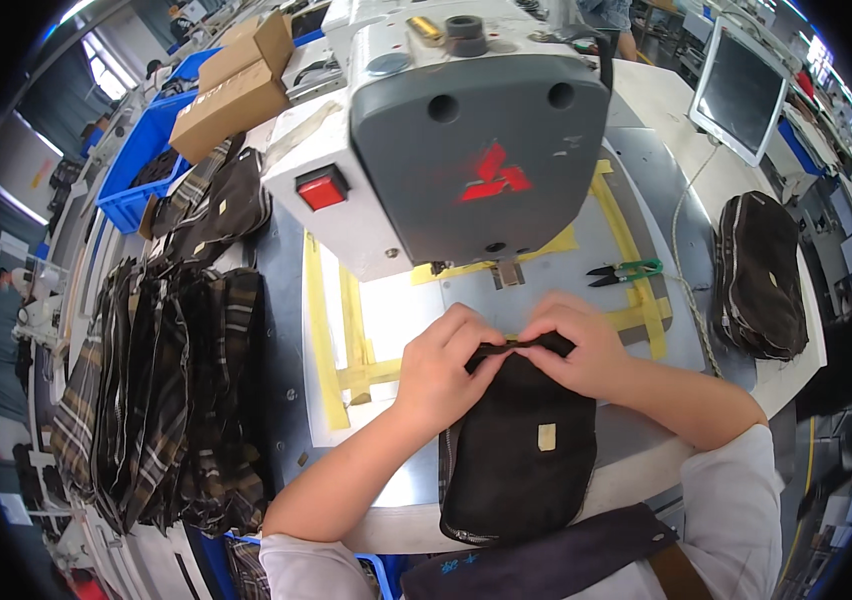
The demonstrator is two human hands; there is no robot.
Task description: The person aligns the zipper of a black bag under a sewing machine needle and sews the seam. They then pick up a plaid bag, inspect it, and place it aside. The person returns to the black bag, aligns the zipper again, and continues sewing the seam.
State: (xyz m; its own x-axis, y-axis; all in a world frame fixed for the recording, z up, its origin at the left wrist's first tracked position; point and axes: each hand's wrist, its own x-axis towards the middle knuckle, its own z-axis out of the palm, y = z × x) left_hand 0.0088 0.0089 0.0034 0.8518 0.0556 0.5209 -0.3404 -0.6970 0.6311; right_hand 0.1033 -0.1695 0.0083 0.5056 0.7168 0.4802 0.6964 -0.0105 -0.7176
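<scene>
A black fabric pouch (516,470) with a small cream label (547,437) hangs toward me over the front edge of the worktable. My left hand (446,365) pinches its top edge between thumb and fingers. Close beside it, my right hand (581,345) grips the same edge, slightly blurred. The folded edge between both hands lies just in front of the sewing machine head (476,150), below its needle area. Yellow tape strips (321,330) frame the white and metal plate under my hands.
Dark plaid-lined fabric pieces (166,390) are piled at left, with black pouches (231,200) behind. Green-handled thread snips (636,270) lie right of the needle area. Another black pouch (761,275) sits far right, below a screen (741,90). Blue bin (126,205) and cardboard box (231,110) stand back left.
</scene>
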